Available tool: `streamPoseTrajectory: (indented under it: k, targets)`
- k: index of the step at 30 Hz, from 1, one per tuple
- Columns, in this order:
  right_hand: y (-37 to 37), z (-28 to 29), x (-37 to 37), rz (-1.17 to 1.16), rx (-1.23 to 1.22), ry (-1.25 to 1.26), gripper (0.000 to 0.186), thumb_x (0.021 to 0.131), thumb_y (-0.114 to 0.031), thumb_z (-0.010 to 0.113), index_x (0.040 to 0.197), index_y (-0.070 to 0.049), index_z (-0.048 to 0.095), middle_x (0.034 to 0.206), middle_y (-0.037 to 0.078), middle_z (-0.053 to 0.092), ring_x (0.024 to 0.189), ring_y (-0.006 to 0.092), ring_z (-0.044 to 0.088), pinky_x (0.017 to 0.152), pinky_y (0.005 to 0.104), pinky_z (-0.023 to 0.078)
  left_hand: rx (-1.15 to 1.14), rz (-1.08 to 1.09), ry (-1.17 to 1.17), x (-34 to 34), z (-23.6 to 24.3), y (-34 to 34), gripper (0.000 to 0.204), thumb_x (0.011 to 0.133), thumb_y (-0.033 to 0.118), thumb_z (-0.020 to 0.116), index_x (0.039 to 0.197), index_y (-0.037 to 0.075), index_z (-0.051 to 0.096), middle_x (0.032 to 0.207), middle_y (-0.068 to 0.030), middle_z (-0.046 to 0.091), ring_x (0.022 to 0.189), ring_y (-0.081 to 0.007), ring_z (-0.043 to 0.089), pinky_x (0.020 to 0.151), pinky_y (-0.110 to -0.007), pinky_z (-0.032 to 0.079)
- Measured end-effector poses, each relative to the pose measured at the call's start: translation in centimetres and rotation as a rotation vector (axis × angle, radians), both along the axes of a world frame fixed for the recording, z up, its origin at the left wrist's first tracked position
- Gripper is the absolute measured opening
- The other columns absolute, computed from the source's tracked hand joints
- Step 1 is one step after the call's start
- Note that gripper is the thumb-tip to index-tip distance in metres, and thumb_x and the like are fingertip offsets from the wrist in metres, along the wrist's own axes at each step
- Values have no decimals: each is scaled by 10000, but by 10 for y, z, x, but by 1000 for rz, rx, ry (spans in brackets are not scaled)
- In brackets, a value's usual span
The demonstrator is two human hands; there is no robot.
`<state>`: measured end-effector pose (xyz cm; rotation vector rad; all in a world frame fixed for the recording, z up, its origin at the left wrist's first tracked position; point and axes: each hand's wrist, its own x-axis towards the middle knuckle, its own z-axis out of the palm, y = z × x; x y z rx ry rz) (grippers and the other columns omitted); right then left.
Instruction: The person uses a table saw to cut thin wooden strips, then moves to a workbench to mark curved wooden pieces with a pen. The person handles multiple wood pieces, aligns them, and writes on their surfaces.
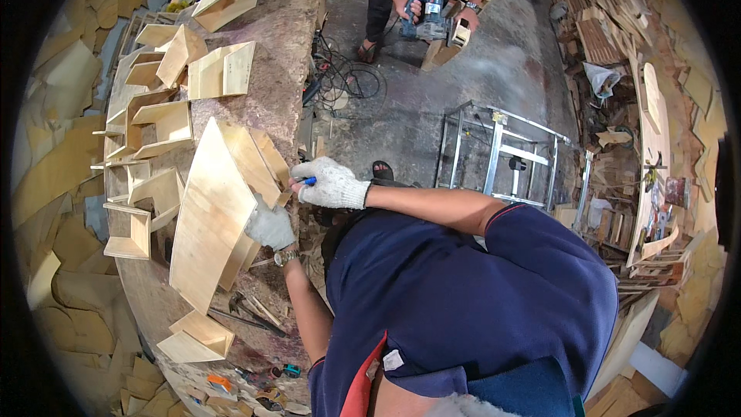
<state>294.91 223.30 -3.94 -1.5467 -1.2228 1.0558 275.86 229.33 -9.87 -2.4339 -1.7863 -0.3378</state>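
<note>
A large wooden piece [212, 220] with a broad tapered plywood face and joined boards behind it stands on the worktable [282, 54]. My left hand [269, 225], in a white knitted glove with a watch at the wrist, grips its near edge; some of its fingers are hidden by the wood. Just beyond it, my right hand [333, 184], gloved too, is closed round a blue pen [309, 181] beside the same piece's boards. The pen's tip is too small to make out.
Several angled plywood pieces [162, 127] crowd the table's far side. A hammer [247, 316] and a drill [258, 376] lie nearby. Across the floor another person works a blue power tool [426, 14] on wood. Cables [347, 77] and a metal frame [498, 150] occupy the floor.
</note>
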Motion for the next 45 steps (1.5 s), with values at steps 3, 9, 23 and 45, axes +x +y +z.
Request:
streamPoseTrajectory:
  k: [3, 9, 23, 45]
  targets:
    - [0, -2, 2, -2, 7, -45, 241, 854, -217, 629, 987, -25, 688, 850, 218, 700, 829, 384, 689, 725, 440, 535, 91, -38, -32, -2, -5, 2, 661, 722, 216, 743, 1356, 164, 566, 842, -184, 665, 789, -386, 633, 718, -521, 461]
    - [-3, -7, 2, -41, 63, -20, 244, 849, -225, 629, 980, -27, 686, 848, 216, 698, 835, 391, 685, 729, 452, 529, 94, -62, -25, -5, -9, 5, 779, 728, 222, 742, 1463, 185, 486, 799, -183, 648, 773, -393, 623, 718, -516, 467]
    - [-4, -13, 3, -49, 83, -38, 221, 840, -237, 626, 911, -32, 665, 824, 223, 679, 825, 402, 674, 714, 474, 516, 70, -49, -13, -9, -15, 8, 764, 737, 199, 735, 1461, 143, 496, 1169, -196, 662, 971, -407, 623, 822, -521, 490]
    - [-5, -10, 4, -39, 56, -34, 219, 844, -237, 626, 932, -45, 686, 861, 211, 699, 850, 402, 676, 743, 470, 523, 32, -45, -34, -8, -14, 8, 784, 722, 171, 734, 1467, 134, 492, 1255, -226, 639, 1003, -437, 617, 852, -544, 488]
